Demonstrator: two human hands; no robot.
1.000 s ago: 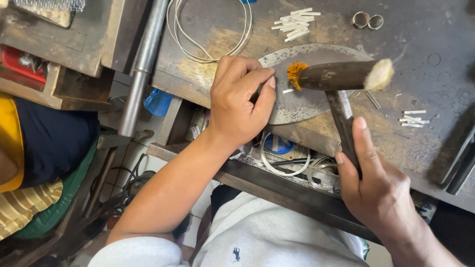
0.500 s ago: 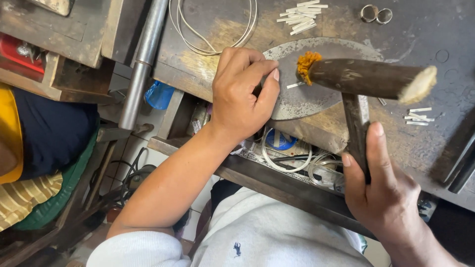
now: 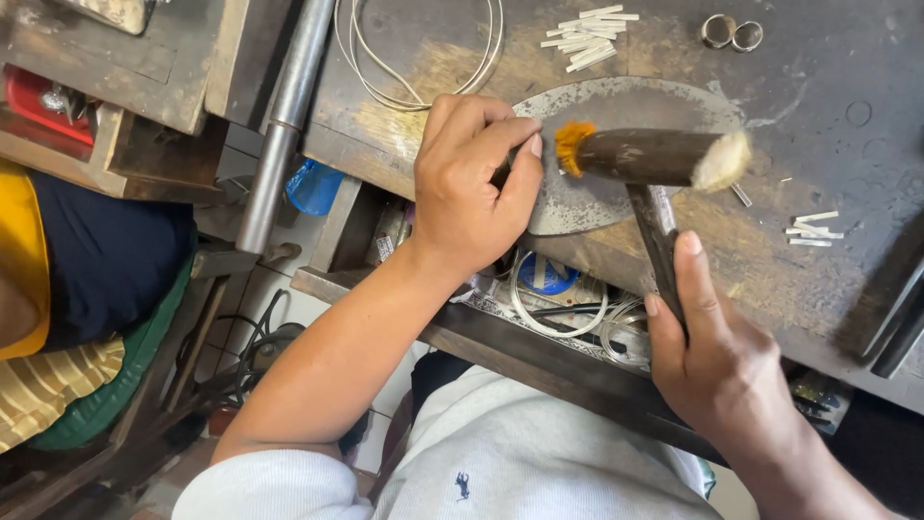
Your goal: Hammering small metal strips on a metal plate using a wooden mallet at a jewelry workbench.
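Whatever the left hand (image 3: 472, 183) pinches is hidden: thumb & forefinger are pressed together at the edge of the round steel plate (image 3: 616, 101), w/ the tips almost at the orange-frayed face of the mallet (image 3: 650, 157), but the piece betw. them is too small & covered to make out. Other fingers curled under, knuckles up. Left hand rests on the plate's near-left rim.

Right hand (image 3: 717, 351) is shut around the mallet's dark handle, forefinger stretched along the shaft, thumb side hidden behind it. Handle's lower end is lost inside the fist. Mallet head is a dark wood cylinder lying crosswise over the plate, left face frayed orange, right face pale & worn; can't tell if it touches the plate or sits just above it.

Workbench (image 3: 828, 125) is dark, scuffed, cut off at top & right. On it: a coil of silver wire (image 3: 414, 48) at top, partly out of frame; a pile of short silver strips (image 3: 589, 27) beyond the plate; two small metal rings (image 3: 731, 33) top right; a few more strips (image 3: 813, 229) right of the mallet handle. A steel rod (image 3: 279, 116) runs down the bench's left side, top end cut off.

Open drawer (image 3: 558, 299) under the bench is mostly hidden by both arms; wire loops & a blue disc show, rest is unclear. At far left, another person's clothing (image 3: 58, 289), navy, yellow & green, only partly in view.
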